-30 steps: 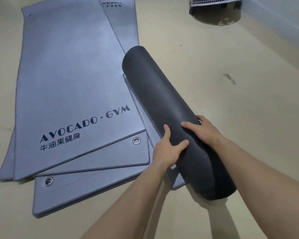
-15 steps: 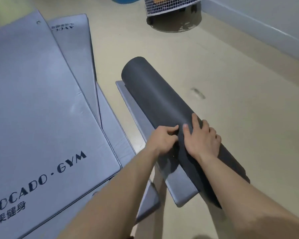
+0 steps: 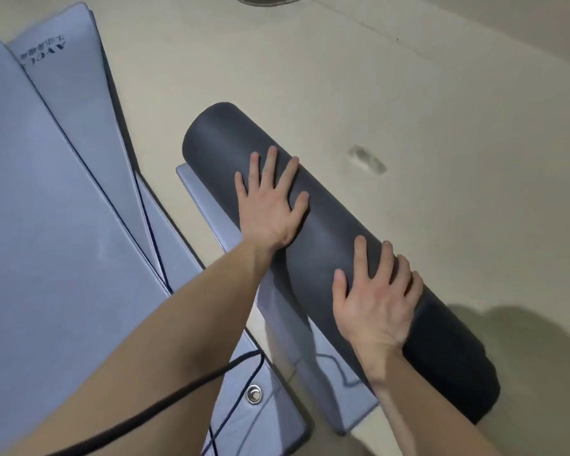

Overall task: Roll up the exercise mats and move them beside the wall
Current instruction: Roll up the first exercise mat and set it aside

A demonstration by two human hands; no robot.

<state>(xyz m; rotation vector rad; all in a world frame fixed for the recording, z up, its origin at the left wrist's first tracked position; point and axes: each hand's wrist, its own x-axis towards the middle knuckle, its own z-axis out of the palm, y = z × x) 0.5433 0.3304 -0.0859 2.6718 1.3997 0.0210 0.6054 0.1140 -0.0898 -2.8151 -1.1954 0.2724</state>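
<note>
Left fingers [image 3: 272, 161]: four, straight and fanned apart, lying flat on the top curve of the rolled mat [image 3: 333, 222]. The thumb is splayed toward the near side. Nothing is pinched.

Left hand [image 3: 269, 209]: palm down, pressing on the roll about a third of the way in from its far end. The bare forearm runs back to the lower left.

Right fingers [image 3: 360, 258]: also spread, slightly bent over the crown of the roll, with the tips reaching its far side. The thumb lies apart on the near face.

Right hand [image 3: 375, 301]: palm down on the roll, nearer its close end, well apart from the left hand.

Rolled mat: dark grey cylinder lying on the floor on a diagonal from upper left to lower right (outer face matt, no print visible).

Unrolled tail [image 3: 329, 386]: narrow blue-grey strip coming from under the roll, flat on the floor along its near side.

Flat mats [image 3: 46, 241]: several, blue-grey, overlapping in a loose fan at left. One carries inverted dark lettering near its far end. A metal eyelet [image 3: 254, 394] shows in a near corner.

Cable [image 3: 178, 394]: black, crossing in front of the left forearm and over the flat mats.

Floor [image 3: 408, 93]: beige, with a pale scuff [image 3: 366, 158] just beyond the roll and a shadow at right.
</note>
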